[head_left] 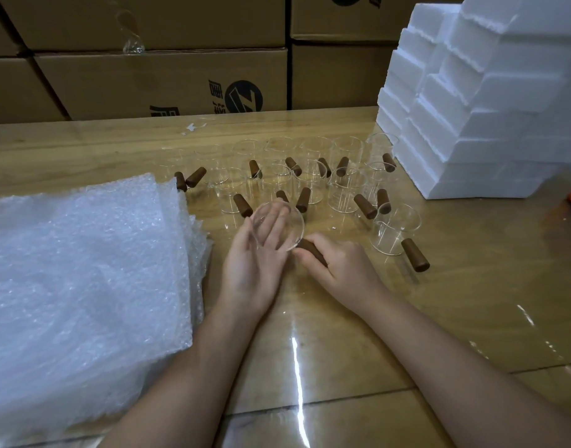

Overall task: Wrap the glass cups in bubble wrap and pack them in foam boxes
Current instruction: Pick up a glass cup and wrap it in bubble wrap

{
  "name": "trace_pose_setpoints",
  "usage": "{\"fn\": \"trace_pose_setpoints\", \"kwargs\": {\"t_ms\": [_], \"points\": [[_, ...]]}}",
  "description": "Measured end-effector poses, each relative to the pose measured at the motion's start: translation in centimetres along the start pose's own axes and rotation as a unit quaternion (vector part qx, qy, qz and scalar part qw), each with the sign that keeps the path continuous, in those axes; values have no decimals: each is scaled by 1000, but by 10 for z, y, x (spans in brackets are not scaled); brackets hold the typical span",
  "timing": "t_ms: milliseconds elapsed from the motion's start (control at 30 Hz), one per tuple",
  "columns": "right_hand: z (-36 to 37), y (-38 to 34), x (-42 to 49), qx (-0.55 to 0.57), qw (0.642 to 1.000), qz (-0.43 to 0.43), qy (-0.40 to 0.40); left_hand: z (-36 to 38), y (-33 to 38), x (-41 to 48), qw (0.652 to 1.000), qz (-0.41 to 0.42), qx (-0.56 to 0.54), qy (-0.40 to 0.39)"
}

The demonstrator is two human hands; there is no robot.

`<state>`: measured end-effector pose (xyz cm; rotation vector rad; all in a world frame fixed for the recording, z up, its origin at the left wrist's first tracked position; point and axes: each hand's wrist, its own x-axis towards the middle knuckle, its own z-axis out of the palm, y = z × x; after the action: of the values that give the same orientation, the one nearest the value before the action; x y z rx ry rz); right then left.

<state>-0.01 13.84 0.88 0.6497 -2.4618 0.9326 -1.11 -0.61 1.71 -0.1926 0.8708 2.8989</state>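
Centre frame: I see the glass cup (294,221) tipped mouth-up toward the camera, just above the table (439,302). Left hand (252,270) cradles its body, fingers close together behind the glass. Right hand (342,270) is clamped round its brown handle (312,251). Bubble wrap (84,270) at left; foam boxes (471,108) upper right.

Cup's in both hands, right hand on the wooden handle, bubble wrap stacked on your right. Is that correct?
No. The head view shows the bubble wrap stacked on the left, not the right. The rest holds: the cup is in both hands, the left hand holding the glass and the right hand gripping the handle.
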Motion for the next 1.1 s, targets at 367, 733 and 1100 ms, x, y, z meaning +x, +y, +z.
{"fn": "trace_pose_setpoints", "kwargs": {"t_ms": [367, 733, 1100], "points": [[2, 0, 3, 33, 990, 52, 126, 2, -18, 0, 983, 40, 180, 18], [1, -10, 0, 77, 993, -90, 5, -3, -11, 4, 988, -28, 145, 36], [1, -13, 0, 48, 985, -165, 14, 4, -12, 1, 986, -21, 154, 65]]}}
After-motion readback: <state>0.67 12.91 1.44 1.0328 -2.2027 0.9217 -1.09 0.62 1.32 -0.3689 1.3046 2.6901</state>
